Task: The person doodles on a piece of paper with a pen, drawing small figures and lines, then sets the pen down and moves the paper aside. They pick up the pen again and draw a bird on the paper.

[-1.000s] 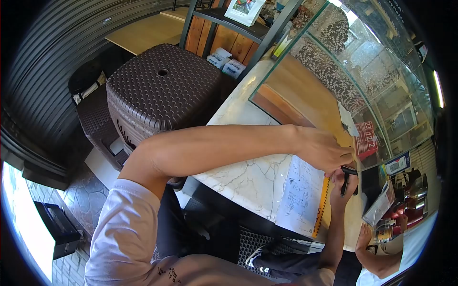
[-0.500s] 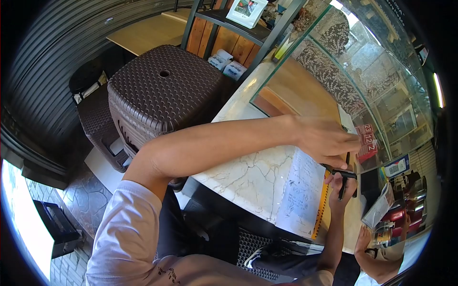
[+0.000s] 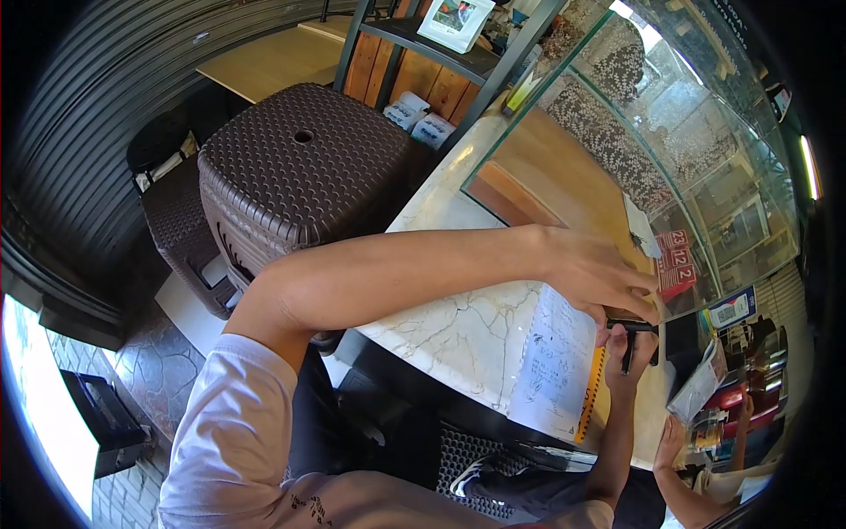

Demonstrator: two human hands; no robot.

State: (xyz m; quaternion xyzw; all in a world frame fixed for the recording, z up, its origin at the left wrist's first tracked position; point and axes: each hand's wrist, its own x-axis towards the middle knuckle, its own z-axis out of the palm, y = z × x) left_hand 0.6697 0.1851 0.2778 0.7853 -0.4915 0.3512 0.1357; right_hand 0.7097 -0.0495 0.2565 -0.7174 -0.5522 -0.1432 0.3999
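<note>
I lean over a white marble counter [image 3: 458,326]. My left hand [image 3: 599,273] reaches across it, fingertips pinched down on a small black piece [image 3: 636,325]. Just below, my right hand [image 3: 627,357] comes up from the counter's near edge and grips a black pen-like tool [image 3: 627,360] that meets that piece. Both hands work at the far edge of a white sheet with handwriting [image 3: 555,361]. An orange ruler [image 3: 591,397] lies along the sheet's right side.
A glass display case [image 3: 634,150] rises behind the hands, with a red number card [image 3: 677,260] against it. A brown wicker stool [image 3: 300,167] stands left of the counter. Another person's hand [image 3: 674,441] is at the lower right near some packets.
My left hand, lifted off the black piece half a second ago, has come back down onto it. My right hand has barely moved.
</note>
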